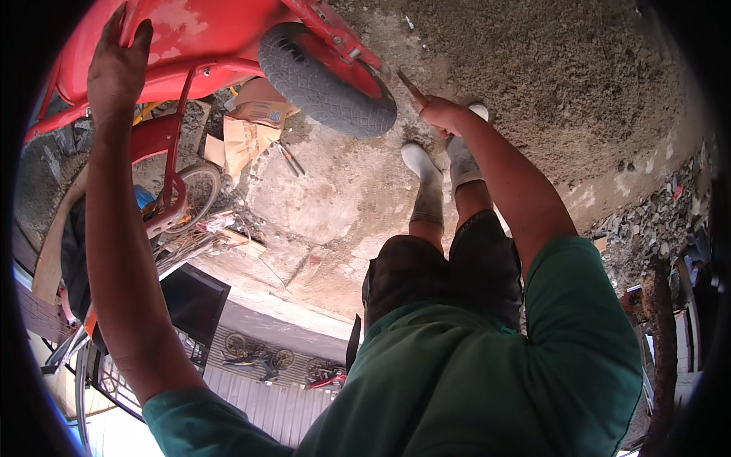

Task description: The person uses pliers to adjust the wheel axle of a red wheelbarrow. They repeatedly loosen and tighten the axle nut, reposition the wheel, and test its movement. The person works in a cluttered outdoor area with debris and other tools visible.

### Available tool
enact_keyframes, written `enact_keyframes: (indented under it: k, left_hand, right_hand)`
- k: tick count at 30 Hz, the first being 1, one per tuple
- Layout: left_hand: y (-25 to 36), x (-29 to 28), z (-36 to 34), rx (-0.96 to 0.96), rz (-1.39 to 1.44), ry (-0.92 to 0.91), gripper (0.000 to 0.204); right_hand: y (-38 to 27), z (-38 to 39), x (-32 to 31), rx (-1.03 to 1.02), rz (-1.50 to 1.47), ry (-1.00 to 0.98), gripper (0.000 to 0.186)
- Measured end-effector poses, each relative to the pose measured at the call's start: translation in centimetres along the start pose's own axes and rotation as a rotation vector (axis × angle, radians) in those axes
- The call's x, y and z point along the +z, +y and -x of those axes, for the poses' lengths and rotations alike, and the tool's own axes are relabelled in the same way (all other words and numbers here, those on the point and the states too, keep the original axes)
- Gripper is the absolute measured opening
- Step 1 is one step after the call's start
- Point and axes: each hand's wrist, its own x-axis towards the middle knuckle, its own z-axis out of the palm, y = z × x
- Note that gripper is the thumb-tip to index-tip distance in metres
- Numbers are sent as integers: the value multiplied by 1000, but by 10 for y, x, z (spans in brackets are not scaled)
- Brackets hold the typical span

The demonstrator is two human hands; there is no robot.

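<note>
The left hand (pixel 118 76) has its fingers on the barrow (pixel 179 34); the right hand (pixel 445 116) clenches a stick (pixel 412 89). Between stands the wheel (pixel 320 87), cardboard (pixel 247 131) lying on the ground (pixel 327 198) beside.

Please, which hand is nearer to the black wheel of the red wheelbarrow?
Right. The right hand, holding a thin brown object, is just right of the wheel in the picture; the left hand is farther off, at the red tray.
</note>
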Motion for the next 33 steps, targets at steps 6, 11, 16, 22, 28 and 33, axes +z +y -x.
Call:
enact_keyframes:
  k: [6, 11, 16, 22, 28, 33]
  left_hand:
    - [47, -17, 8, -135, 359, 20, 65]
    - [57, 9, 20, -115, 91, 133, 72]
    - [62, -22, 43, -279, -98, 180, 75]
    - [72, -54, 110, -113, 155, 491, 67]
    - [224, 8, 299, -229, 911, 41, 60]
    - [277, 100, 519, -623, 1079, -704, 60]
  right_hand:
    - [68, -15, 25, 28, 123, 5, 67]
    - [105, 17, 10, 119, 353, -45, 59]
    - [92, 24, 7, 81, 399, -191, 78]
    - [79, 13, 16, 179, 465, -157, 59]
    - [69, 32, -2, 218, 607, 41, 55]
    - [46, 37, 63, 285, 710, -59, 65]
